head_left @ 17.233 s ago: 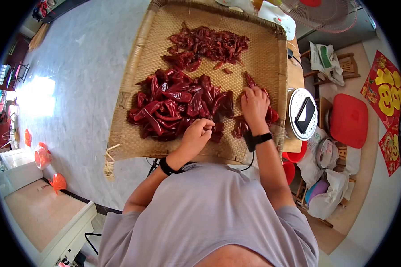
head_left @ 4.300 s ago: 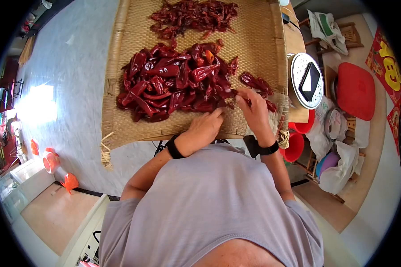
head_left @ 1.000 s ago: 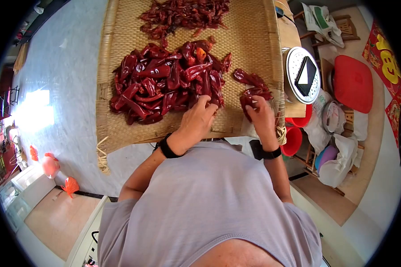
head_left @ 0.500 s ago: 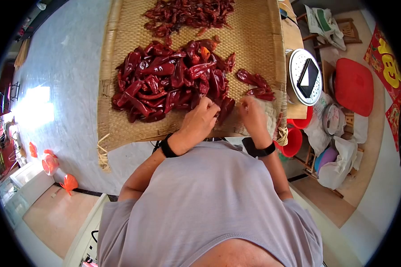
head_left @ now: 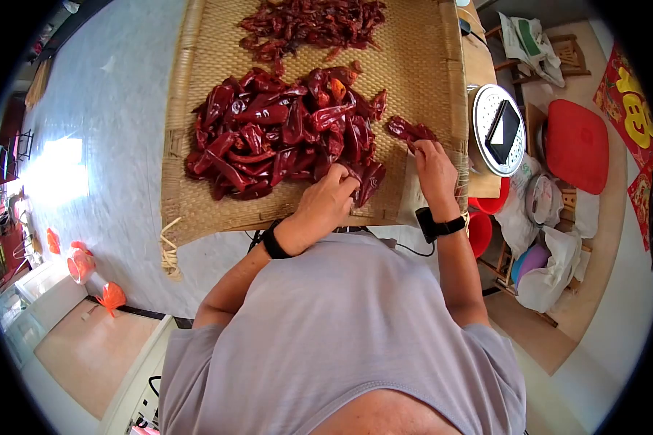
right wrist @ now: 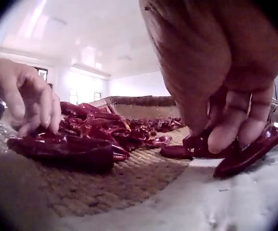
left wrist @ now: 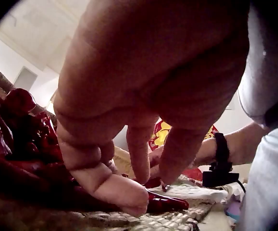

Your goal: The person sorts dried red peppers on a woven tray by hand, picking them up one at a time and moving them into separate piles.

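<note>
Glossy dark-red peppers (head_left: 268, 138) lie heaped on a woven tray (head_left: 185, 217). The left hand (head_left: 323, 205) is at the heap's near right edge, its bent fingers pinching one end of a long pepper (head_left: 371, 183); that pepper (right wrist: 76, 153) lies low on the weave in the right wrist view. At the tray's right side, the right hand (head_left: 437, 176) reaches down to a few separate peppers (head_left: 406, 130). Seen from the right wrist, its thumb and fingers (right wrist: 224, 138) pinch a pepper, with another (right wrist: 247, 156) beside them. The palm hides part of the grip.
Shrivelled red pieces (head_left: 312, 27) lie at the tray's far end. Right of the tray stand a round perforated metal lid (head_left: 484, 116) with a phone (head_left: 504, 132) on it, and red buckets (head_left: 479, 233) lower down. A black cable hangs near the right wrist.
From beside the left hand, the right hand has moved right and away from the body to the separate peppers. The left hand has barely shifted and the long pepper remains at its fingertips.
</note>
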`<action>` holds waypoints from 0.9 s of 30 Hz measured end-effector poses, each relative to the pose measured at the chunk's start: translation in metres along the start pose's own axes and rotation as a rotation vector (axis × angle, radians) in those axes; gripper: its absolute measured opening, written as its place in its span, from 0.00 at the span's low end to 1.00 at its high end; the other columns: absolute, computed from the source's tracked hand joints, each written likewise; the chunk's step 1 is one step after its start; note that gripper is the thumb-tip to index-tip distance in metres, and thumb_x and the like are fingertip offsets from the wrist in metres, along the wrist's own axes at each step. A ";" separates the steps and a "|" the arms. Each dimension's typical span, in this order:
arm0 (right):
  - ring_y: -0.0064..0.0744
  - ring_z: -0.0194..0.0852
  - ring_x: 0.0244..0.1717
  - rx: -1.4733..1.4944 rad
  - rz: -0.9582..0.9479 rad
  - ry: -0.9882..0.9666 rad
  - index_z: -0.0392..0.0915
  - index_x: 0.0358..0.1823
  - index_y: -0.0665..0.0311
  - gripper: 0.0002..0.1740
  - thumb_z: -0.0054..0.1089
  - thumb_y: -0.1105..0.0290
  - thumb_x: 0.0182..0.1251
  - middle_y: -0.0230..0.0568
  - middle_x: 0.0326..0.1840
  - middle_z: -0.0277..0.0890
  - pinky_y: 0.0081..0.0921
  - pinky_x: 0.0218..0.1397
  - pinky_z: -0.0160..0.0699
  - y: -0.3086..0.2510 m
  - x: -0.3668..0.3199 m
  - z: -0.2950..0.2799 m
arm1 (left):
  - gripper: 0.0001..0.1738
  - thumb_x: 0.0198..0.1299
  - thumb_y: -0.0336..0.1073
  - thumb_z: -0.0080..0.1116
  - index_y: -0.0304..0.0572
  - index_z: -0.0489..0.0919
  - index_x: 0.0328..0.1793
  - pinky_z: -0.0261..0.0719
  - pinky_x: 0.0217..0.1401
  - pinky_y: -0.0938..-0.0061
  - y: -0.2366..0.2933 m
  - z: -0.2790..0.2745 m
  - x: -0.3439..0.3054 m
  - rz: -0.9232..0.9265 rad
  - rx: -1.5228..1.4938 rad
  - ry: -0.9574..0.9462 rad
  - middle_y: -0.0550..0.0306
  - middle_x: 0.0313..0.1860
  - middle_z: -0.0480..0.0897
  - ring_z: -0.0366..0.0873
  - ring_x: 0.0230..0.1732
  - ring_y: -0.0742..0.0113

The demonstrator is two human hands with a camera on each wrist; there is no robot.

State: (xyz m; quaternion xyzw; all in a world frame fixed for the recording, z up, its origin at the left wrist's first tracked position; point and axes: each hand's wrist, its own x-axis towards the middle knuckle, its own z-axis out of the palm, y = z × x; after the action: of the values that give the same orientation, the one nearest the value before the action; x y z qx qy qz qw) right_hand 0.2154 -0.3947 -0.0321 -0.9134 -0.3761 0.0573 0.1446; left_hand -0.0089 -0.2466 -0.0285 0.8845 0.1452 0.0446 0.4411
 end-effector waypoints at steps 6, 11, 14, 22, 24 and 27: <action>0.49 0.81 0.47 0.137 -0.022 0.048 0.80 0.50 0.54 0.09 0.58 0.67 0.71 0.41 0.46 0.80 0.41 0.47 0.80 -0.018 0.019 0.003 | 0.18 0.60 0.29 0.62 0.45 0.76 0.57 0.81 0.49 0.53 -0.002 0.002 -0.001 0.010 0.016 0.003 0.51 0.59 0.71 0.79 0.52 0.44; 0.49 0.79 0.47 0.141 -0.162 0.098 0.81 0.47 0.55 0.08 0.58 0.70 0.69 0.41 0.43 0.79 0.42 0.50 0.79 -0.045 0.051 -0.001 | 0.18 0.60 0.29 0.62 0.44 0.76 0.57 0.81 0.48 0.54 0.000 0.002 -0.002 -0.017 0.038 -0.011 0.51 0.59 0.70 0.79 0.53 0.44; 0.48 0.77 0.49 0.096 -0.316 0.134 0.82 0.45 0.57 0.08 0.58 0.71 0.67 0.42 0.43 0.79 0.42 0.51 0.78 -0.050 0.076 0.003 | 0.18 0.60 0.30 0.63 0.44 0.76 0.57 0.81 0.48 0.53 -0.001 0.004 -0.004 0.004 0.028 0.013 0.50 0.59 0.70 0.78 0.52 0.44; 0.52 0.77 0.50 0.331 -0.383 -0.045 0.84 0.42 0.62 0.08 0.57 0.75 0.65 0.45 0.43 0.81 0.42 0.53 0.78 -0.046 0.101 0.031 | 0.18 0.60 0.29 0.62 0.42 0.76 0.57 0.81 0.48 0.53 -0.002 0.004 -0.007 0.027 0.016 0.051 0.49 0.59 0.70 0.78 0.52 0.43; 0.53 0.77 0.50 0.504 -0.206 -0.112 0.84 0.43 0.62 0.09 0.56 0.75 0.66 0.47 0.44 0.82 0.43 0.53 0.78 -0.049 0.099 0.028 | 0.18 0.60 0.29 0.62 0.42 0.76 0.57 0.81 0.48 0.53 -0.003 0.004 -0.007 0.019 0.014 0.059 0.49 0.59 0.70 0.78 0.51 0.44; 0.52 0.78 0.50 0.553 -0.104 -0.094 0.83 0.45 0.62 0.09 0.58 0.74 0.65 0.47 0.46 0.82 0.43 0.54 0.78 -0.041 0.093 0.025 | 0.18 0.60 0.29 0.61 0.42 0.76 0.57 0.81 0.48 0.53 -0.004 0.005 -0.007 0.010 0.013 0.057 0.49 0.59 0.70 0.78 0.51 0.44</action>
State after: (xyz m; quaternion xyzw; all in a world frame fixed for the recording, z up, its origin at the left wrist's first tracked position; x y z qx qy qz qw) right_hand 0.2493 -0.2962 -0.0428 -0.8153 -0.3987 0.1925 0.3732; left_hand -0.0154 -0.2500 -0.0344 0.8865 0.1535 0.0712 0.4307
